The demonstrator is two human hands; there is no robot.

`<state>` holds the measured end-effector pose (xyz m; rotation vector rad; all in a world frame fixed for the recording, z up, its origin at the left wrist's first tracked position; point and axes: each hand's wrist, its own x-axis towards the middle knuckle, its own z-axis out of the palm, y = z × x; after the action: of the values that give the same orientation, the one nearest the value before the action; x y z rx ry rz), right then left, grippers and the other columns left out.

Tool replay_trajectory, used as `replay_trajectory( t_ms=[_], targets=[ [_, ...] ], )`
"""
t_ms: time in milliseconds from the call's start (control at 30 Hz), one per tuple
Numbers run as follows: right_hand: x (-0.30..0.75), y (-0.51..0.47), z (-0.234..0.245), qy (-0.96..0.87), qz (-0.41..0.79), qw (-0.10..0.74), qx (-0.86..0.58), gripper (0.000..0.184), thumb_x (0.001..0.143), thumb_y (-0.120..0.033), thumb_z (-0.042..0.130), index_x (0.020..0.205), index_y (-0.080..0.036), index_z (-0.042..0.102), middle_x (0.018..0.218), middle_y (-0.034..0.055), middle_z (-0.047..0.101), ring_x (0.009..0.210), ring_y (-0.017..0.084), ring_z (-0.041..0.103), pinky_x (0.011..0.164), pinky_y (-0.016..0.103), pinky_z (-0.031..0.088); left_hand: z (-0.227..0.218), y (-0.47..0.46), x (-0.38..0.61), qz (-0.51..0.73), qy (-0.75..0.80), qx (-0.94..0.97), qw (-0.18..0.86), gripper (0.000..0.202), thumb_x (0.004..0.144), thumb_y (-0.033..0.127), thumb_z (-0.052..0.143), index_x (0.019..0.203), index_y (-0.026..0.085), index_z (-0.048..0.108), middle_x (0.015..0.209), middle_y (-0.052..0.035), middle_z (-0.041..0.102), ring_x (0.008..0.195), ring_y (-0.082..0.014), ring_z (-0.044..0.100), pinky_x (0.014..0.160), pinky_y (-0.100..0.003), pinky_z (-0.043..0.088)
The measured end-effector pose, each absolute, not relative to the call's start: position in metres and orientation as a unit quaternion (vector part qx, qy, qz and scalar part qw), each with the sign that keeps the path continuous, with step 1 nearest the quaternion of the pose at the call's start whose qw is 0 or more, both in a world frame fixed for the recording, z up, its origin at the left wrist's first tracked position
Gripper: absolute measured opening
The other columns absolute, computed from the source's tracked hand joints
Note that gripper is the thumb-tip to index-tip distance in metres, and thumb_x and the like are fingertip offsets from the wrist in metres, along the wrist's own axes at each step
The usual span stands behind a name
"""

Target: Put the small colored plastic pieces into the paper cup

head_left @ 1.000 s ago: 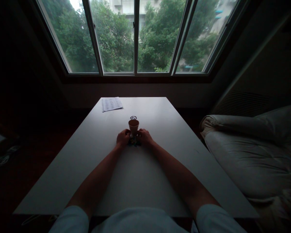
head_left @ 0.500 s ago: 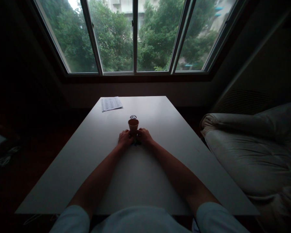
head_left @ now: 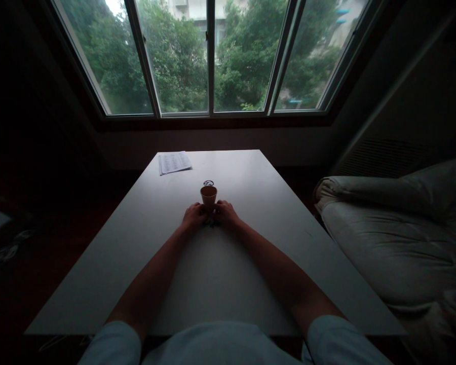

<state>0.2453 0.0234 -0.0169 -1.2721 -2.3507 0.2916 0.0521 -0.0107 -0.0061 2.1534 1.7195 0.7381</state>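
Observation:
A brown cup (head_left: 209, 196), perhaps paper, stands upright with its mouth up near the middle of the white table (head_left: 228, 274). My left hand (head_left: 193, 215) rests at the left of its base and my right hand (head_left: 226, 212) at the right. Both hands have curled fingers turned inward; anything pinched in them is too small and dark to name. Several small dark pieces (head_left: 212, 223) lie on the tabletop between the hands, just in front of the cup. Behind the cup sits a thin dark looped thing (head_left: 209, 183), perhaps a cord or glasses.
Printed paper sheets (head_left: 175, 162) lie at the table's far left corner. A pale padded sofa (head_left: 383, 243) stands along the right side. Beyond the far edge is a wide window (head_left: 211, 114). Whitish coils (head_left: 7, 251) are on the dark floor at left.
My left hand has shifted slightly left, away from the small dark pieces, and more of them show between the hands. The right hand and the cup stay nearly in place.

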Motion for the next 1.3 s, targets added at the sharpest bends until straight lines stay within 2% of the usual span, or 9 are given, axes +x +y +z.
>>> replay_trajectory(
  t_ms=[267,500,700,967,1300],
  targets=[
    [0.241,0.022,-0.021,-0.848,0.086,0.217,-0.476,0.026,0.085,-0.031,0.065,0.109,-0.03,0.074,0.097,0.0057,0.066,0.092,0.021,0.056,0.077,0.029,0.037,-0.01,-0.007,0.049,0.247,0.579,0.764,0.145,0.023,0.079,0.028,0.063,0.099,0.023,0.074,0.096,-0.0056,0.066,0.088,-0.0186,0.062,0.079,-0.028,0.048],
    [0.241,0.021,-0.019,-0.831,0.097,0.242,-0.491,0.018,0.086,-0.029,0.064,0.099,-0.024,0.075,0.096,0.0069,0.067,0.092,0.021,0.057,0.078,0.028,0.04,-0.011,-0.007,0.05,0.252,0.582,0.761,0.133,0.022,0.08,0.031,0.064,0.097,0.022,0.074,0.094,-0.006,0.067,0.086,-0.0185,0.062,0.077,-0.027,0.047],
    [0.242,0.022,-0.019,-0.789,0.147,0.318,-0.504,0.013,0.081,-0.021,0.063,0.091,-0.019,0.071,0.092,0.0062,0.069,0.087,0.019,0.059,0.079,0.029,0.045,-0.006,-0.012,0.054,0.241,0.593,0.758,0.125,0.022,0.083,0.032,0.062,0.1,0.024,0.075,0.095,-0.006,0.068,0.085,-0.0184,0.062,0.078,-0.028,0.046],
    [0.247,0.031,-0.028,-0.717,0.231,0.431,-0.497,0.014,0.079,-0.028,0.057,0.087,-0.02,0.065,0.082,0.0006,0.07,0.072,0.015,0.061,0.07,0.026,0.047,-0.003,-0.014,0.056,0.234,0.595,0.759,0.122,0.023,0.084,0.036,0.063,0.101,0.026,0.076,0.096,-0.0056,0.068,0.087,-0.0189,0.062,0.08,-0.029,0.045],
    [0.247,0.034,-0.024,-0.653,0.274,0.492,-0.506,0.022,0.079,-0.035,0.054,0.09,-0.019,0.066,0.086,0.0031,0.071,0.078,0.017,0.064,0.076,0.029,0.051,-0.005,-0.013,0.056,0.261,0.595,0.748,0.136,0.02,0.085,0.031,0.064,0.1,0.026,0.076,0.099,-0.0046,0.07,0.086,-0.0171,0.063,0.082,-0.028,0.047]
  ],
)
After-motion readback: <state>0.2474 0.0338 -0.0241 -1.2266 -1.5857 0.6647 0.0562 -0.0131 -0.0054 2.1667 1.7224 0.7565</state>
